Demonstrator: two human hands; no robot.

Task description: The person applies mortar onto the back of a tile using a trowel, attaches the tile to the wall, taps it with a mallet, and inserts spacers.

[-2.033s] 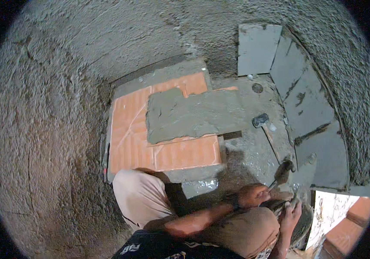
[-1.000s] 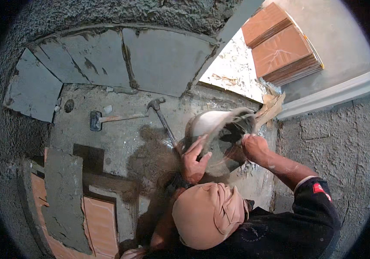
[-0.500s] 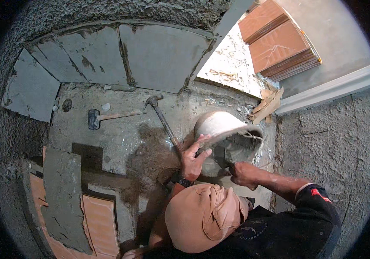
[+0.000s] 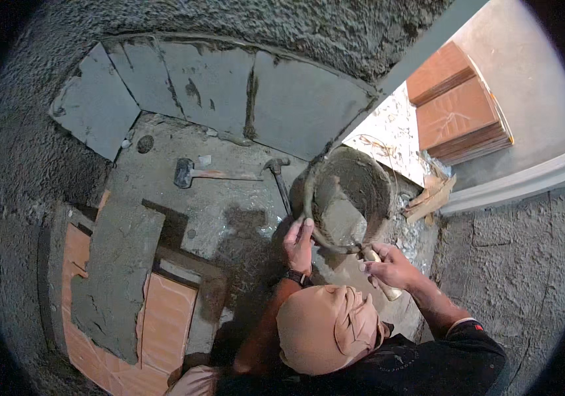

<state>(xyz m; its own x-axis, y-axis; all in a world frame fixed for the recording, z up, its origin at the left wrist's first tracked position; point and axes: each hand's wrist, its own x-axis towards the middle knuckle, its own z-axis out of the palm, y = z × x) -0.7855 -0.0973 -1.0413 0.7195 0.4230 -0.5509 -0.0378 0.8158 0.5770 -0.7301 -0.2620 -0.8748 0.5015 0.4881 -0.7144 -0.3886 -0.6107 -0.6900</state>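
My right hand grips the pale handle of a trowel at the near rim of a mortar-caked bucket. Inside the bucket, wet grey mortar lies along the near side, and the trowel's blade is hard to tell from it. My left hand holds the bucket's near-left rim, thumb toward the opening. Just left of the bucket lies a claw hammer, its lower handle running toward my left hand. Farther left a mallet with a dark head and wooden handle lies on the floor.
Orange-backed tiles lie at lower left, one slab spread with grey mortar. Grey tiles line the far wall's base. Stacked boxes of tiles stand at far right, with torn cardboard nearby. Rough wall borders the right.
The bucket, tipped sideways before, now stands more upright with its opening toward me. My right hand has drawn back from inside to the near rim, showing the trowel's handle. The view has shifted.
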